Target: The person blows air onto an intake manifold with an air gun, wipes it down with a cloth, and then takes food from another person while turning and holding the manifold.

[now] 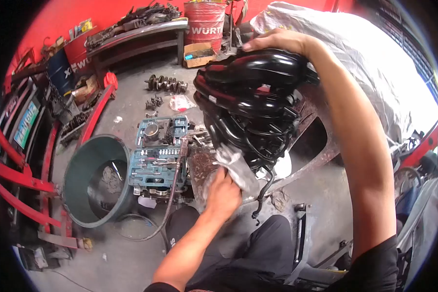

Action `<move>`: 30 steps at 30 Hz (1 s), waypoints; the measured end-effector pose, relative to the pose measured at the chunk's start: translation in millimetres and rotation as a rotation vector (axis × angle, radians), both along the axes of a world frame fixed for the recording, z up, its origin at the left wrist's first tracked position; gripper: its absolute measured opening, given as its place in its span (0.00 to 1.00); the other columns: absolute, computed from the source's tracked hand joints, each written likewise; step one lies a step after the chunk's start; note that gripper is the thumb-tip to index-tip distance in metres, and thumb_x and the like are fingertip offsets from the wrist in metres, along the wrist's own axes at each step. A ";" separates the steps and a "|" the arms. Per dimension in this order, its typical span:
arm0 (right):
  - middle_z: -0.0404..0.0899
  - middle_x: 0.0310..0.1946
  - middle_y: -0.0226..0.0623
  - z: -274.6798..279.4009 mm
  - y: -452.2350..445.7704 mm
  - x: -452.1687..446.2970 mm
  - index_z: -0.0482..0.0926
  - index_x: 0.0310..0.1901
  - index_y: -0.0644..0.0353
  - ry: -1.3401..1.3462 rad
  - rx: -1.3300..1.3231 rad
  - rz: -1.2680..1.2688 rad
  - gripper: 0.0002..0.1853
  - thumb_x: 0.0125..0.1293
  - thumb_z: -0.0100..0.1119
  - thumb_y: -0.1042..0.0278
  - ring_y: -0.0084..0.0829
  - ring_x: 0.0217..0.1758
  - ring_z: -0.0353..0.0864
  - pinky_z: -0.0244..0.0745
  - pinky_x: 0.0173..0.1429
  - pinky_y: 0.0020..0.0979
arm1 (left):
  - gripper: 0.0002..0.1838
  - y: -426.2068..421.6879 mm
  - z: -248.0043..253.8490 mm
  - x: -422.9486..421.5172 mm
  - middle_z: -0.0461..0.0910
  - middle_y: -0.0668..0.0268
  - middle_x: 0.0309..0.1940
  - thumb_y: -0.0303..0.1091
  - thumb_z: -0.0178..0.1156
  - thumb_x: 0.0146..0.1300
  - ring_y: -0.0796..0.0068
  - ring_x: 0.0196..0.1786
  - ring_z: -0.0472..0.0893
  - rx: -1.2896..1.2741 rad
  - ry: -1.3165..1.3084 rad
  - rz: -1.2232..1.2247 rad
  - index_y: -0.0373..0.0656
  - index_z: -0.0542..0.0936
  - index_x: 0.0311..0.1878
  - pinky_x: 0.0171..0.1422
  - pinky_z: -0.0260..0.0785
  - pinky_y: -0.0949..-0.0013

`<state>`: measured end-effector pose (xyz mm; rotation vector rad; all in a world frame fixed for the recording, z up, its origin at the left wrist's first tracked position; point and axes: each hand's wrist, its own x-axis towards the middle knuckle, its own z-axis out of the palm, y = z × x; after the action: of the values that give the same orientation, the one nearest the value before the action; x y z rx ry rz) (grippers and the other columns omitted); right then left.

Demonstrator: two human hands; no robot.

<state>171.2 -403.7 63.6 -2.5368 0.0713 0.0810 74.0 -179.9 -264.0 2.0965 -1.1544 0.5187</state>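
A glossy black engine intake manifold (263, 68) stands upright in front of me, with curved runners and a dangling wiring harness (262, 197). My right hand (280, 40) grips its top from behind, the fingers partly hidden by the plastic. Low on the manifold's near side, my left hand (223, 194) is closed around a pale grey crumpled rag (241, 170), blurred at its edges. Under the manifold lies a worn, reddish-brown panel (202, 170). Something white (282, 165) shows behind the harness.
To the left are an open blue socket set (153, 168) and a large green tub (73, 194) holding some liquid and a cloth. A crankshaft (166, 84) lies on the floor beyond. Red metal frames (22, 177) line the left; a covered vehicle (345, 53) stands right.
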 end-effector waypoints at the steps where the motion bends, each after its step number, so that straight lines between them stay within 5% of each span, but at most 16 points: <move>1: 0.88 0.40 0.37 0.3 4.6 -4.8 0.87 0.49 0.57 -0.013 0.021 0.019 0.34 0.54 0.72 0.33 0.27 0.36 0.87 0.81 0.44 0.29 | 0.14 11.2 -4.3 -11.3 0.85 0.56 0.44 0.24 0.56 0.59 0.49 0.60 0.77 -0.104 0.243 -0.056 0.38 0.85 0.47 0.60 0.73 0.58; 3: 0.88 0.40 0.37 2.3 5.0 -8.4 0.87 0.49 0.58 -0.001 0.012 -0.016 0.33 0.54 0.73 0.35 0.26 0.36 0.87 0.81 0.42 0.28 | 0.12 31.6 -10.1 -30.2 0.85 0.56 0.46 0.23 0.57 0.63 0.52 0.56 0.82 -0.321 0.732 -0.160 0.39 0.86 0.47 0.59 0.75 0.63; 4: 0.88 0.39 0.36 3.0 5.5 -9.1 0.87 0.50 0.58 0.007 0.008 -0.030 0.32 0.54 0.73 0.37 0.26 0.35 0.87 0.82 0.42 0.28 | 0.13 33.8 -32.0 -24.2 0.86 0.56 0.45 0.23 0.61 0.63 0.55 0.47 0.86 -0.475 0.787 -0.038 0.37 0.83 0.52 0.61 0.74 0.63; 6: 0.88 0.39 0.37 3.3 5.9 -11.1 0.86 0.49 0.57 0.012 0.031 -0.021 0.31 0.54 0.73 0.38 0.26 0.35 0.87 0.82 0.41 0.26 | 0.20 33.4 -12.6 -2.5 0.83 0.57 0.53 0.29 0.60 0.67 0.64 0.56 0.82 -0.829 0.789 0.082 0.34 0.76 0.62 0.63 0.72 0.60; 8: 0.88 0.39 0.37 -0.2 2.1 -5.0 0.86 0.49 0.57 0.034 0.083 0.023 0.32 0.54 0.73 0.37 0.26 0.35 0.87 0.82 0.41 0.26 | 0.24 9.9 5.9 18.6 0.74 0.49 0.62 0.29 0.59 0.65 0.54 0.66 0.74 -0.645 0.377 0.202 0.32 0.72 0.65 0.70 0.66 0.53; 10: 0.88 0.39 0.38 -0.9 8.1 -9.4 0.87 0.49 0.57 -0.014 0.025 0.083 0.33 0.55 0.71 0.34 0.27 0.38 0.88 0.82 0.45 0.29 | 0.26 -38.3 0.2 17.1 0.66 0.44 0.67 0.27 0.58 0.61 0.39 0.72 0.62 -0.125 -0.034 0.263 0.31 0.70 0.63 0.75 0.57 0.44; 13: 0.88 0.38 0.38 -7.2 -5.3 0.9 0.88 0.46 0.59 -0.174 -0.116 0.089 0.35 0.54 0.68 0.30 0.28 0.38 0.87 0.81 0.46 0.31 | 0.24 -48.9 -4.6 8.7 0.66 0.44 0.66 0.27 0.62 0.53 0.35 0.72 0.58 -0.168 -0.025 0.256 0.30 0.76 0.55 0.74 0.53 0.36; 16: 0.88 0.37 0.38 2.1 7.1 -20.8 0.88 0.46 0.58 -0.007 0.003 0.023 0.37 0.51 0.70 0.29 0.28 0.37 0.87 0.80 0.46 0.30 | 0.24 -34.3 -3.4 13.6 0.69 0.44 0.63 0.25 0.58 0.55 0.35 0.69 0.62 -0.062 -0.162 0.125 0.30 0.74 0.57 0.71 0.55 0.37; 17: 0.88 0.37 0.38 -4.8 -1.7 -7.0 0.88 0.46 0.59 -0.028 0.051 0.048 0.38 0.50 0.70 0.28 0.28 0.37 0.87 0.80 0.45 0.30 | 0.20 -33.7 -1.9 14.9 0.73 0.47 0.59 0.27 0.60 0.54 0.42 0.66 0.68 -0.042 -0.274 0.130 0.33 0.77 0.52 0.69 0.58 0.39; 20: 0.88 0.37 0.38 0.4 4.1 -8.2 0.88 0.46 0.59 -0.005 0.013 0.053 0.38 0.51 0.70 0.28 0.29 0.38 0.87 0.80 0.44 0.31 | 0.22 -40.3 -21.1 4.1 0.77 0.54 0.56 0.30 0.61 0.55 0.50 0.62 0.72 0.084 -0.337 -0.245 0.36 0.79 0.55 0.68 0.61 0.41; 27: 0.88 0.36 0.39 -6.4 -9.1 3.6 0.88 0.48 0.57 -0.080 -0.096 0.091 0.39 0.55 0.64 0.25 0.30 0.38 0.88 0.81 0.47 0.29 | 0.29 -70.4 2.1 -5.9 0.78 0.62 0.53 0.33 0.60 0.57 0.59 0.59 0.74 0.084 -0.357 -0.055 0.43 0.75 0.65 0.67 0.63 0.44; 30: 0.86 0.52 0.36 5.0 -4.7 -20.8 0.83 0.59 0.47 0.033 0.050 0.080 0.37 0.53 0.70 0.32 0.29 0.50 0.85 0.78 0.57 0.31 | 0.28 -44.8 2.0 5.8 0.79 0.60 0.55 0.32 0.59 0.58 0.58 0.60 0.73 0.093 -0.315 0.160 0.43 0.76 0.64 0.66 0.64 0.43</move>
<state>150.4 -408.4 68.6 -2.4887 -0.0194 0.1547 79.7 -224.8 -262.1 2.2547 -1.2068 0.9123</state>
